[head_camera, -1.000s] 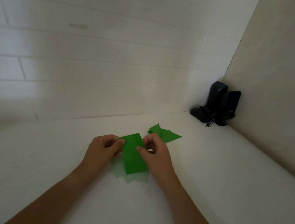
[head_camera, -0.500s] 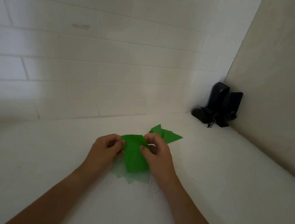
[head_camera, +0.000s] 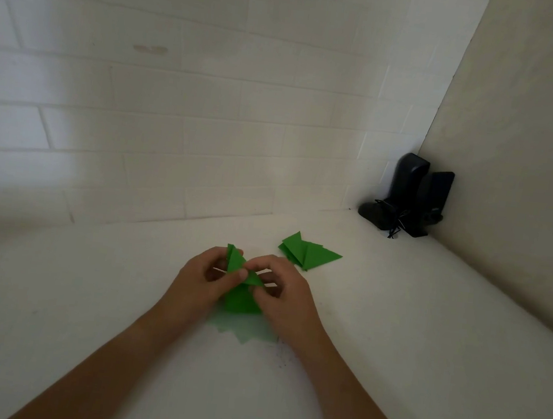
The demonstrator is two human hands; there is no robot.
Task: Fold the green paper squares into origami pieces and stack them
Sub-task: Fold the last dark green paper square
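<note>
Left hand (head_camera: 203,278) and right hand (head_camera: 281,291) meet above the counter (head_camera: 391,343), fingers curled, both pinching the green paper (head_camera: 241,295). Its folded flaps point up and right. Folded pieces (head_camera: 308,252) lie near, beyond the right hand.

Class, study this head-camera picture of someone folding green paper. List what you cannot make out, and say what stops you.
1. Green paper, head view: its folds are partly covered by the left hand and right hand.
2. Folded pile, head view: pieces overlap, so their number is unclear.
3. Black devices in the corner, head view: dim and small; what they are cannot be told.
</note>
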